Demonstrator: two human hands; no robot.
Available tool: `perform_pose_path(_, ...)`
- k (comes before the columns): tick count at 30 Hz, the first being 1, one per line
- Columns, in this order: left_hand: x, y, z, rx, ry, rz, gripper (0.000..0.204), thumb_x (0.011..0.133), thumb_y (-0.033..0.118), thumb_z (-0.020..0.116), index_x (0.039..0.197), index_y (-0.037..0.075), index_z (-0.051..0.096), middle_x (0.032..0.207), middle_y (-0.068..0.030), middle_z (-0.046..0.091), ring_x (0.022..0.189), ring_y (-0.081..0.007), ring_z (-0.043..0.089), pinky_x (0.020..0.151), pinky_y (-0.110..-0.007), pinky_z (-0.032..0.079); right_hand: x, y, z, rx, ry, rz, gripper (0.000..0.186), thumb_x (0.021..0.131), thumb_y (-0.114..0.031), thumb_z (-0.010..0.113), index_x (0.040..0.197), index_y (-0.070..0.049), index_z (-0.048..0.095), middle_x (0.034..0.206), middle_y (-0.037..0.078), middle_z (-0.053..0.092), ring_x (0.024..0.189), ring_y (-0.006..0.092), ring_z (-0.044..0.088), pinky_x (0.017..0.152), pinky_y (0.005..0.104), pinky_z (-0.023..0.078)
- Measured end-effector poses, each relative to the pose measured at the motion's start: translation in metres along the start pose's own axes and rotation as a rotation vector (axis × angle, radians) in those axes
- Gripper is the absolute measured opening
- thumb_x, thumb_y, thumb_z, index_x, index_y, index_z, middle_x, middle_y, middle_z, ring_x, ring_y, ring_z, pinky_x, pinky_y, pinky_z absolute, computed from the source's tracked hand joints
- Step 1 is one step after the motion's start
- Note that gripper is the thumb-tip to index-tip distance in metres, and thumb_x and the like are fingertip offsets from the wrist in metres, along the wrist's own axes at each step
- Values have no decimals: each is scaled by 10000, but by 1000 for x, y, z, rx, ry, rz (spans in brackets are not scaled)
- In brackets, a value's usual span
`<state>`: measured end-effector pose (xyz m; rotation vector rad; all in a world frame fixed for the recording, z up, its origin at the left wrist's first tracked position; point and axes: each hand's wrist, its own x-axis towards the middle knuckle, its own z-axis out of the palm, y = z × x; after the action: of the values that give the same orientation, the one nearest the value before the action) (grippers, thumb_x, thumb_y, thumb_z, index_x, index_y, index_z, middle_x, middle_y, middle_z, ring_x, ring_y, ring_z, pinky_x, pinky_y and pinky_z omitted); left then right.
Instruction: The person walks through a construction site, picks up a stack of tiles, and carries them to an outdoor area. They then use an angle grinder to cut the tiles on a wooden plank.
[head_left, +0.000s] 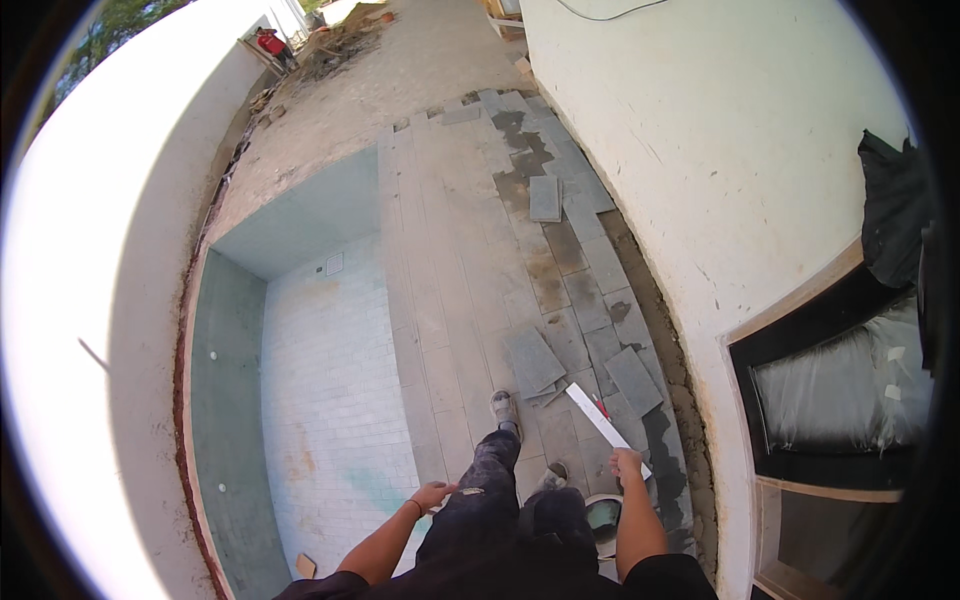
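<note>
My left hand [433, 496] hangs beside my left thigh, wristband above it, its fingers loosely apart and holding nothing visible. My right hand [626, 464] is closed in front of a long white bar [597, 416], just beyond the bucket [604, 515] by my right leg. Whether the fist grips the bar, a bucket handle or something else is hidden. The bar slants across grey paving slabs, its far end by a loose slab pile [536, 360]. Next to it is a small red object [600, 405], too small to name.
A sunken tiled pool [330, 370] drops away left of the paving. Loose slabs lie to the right, one pair [545, 199] farther ahead and one slab [634, 381] near the wall [690, 190]. A framed opening [845, 390] stands at right. Far off is a person in red [270, 43].
</note>
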<state>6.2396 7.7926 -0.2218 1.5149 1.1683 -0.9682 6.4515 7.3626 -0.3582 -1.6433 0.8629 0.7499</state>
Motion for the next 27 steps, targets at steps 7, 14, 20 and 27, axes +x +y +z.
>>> perform_pose_path(7, 117, 97, 8, 847, -45, -50, 1231, 618, 766, 654, 1426, -74, 258, 1405, -264, 407, 1236, -372, 493, 1006, -424, 424, 141, 2, 29, -61, 55, 135, 196, 819, -189, 603, 954, -48, 624, 706, 58, 592, 640, 164, 591, 564, 361, 450)
perform_pose_path(14, 164, 177, 50, 908, 250, -180, 1169, 607, 727, 691, 1387, -51, 300, 1255, -249, 515, 1170, -375, 533, 973, -435, 433, 384, 106, -5, -1043, -19, -515, 189, 772, -195, 585, 767, -27, 672, 695, 148, 638, 657, 289, 632, 614, 425, 495)
perform_pose_path(20, 190, 204, 54, 856, 474, -58, 1111, 672, 698, 651, 1407, -48, 280, 1237, -260, 491, 1142, -381, 518, 973, -463, 409, 505, 57, 2, -750, 270, -83, 277, 800, -170, 652, 1026, -11, 669, 1117, 192, 642, 1000, 373, 624, 838, 426, 509)
perform_pose_path(27, 218, 205, 73, 848, 663, 33, 1076, 679, 693, 645, 1416, -5, 286, 1272, -212, 448, 1221, -354, 436, 1020, -464, 354, 562, 27, 11, -972, 489, -141, 841, 790, -258, 744, 1465, -153, 254, 1473, 89, 311, 1360, 279, 307, 1102, 475, 314)
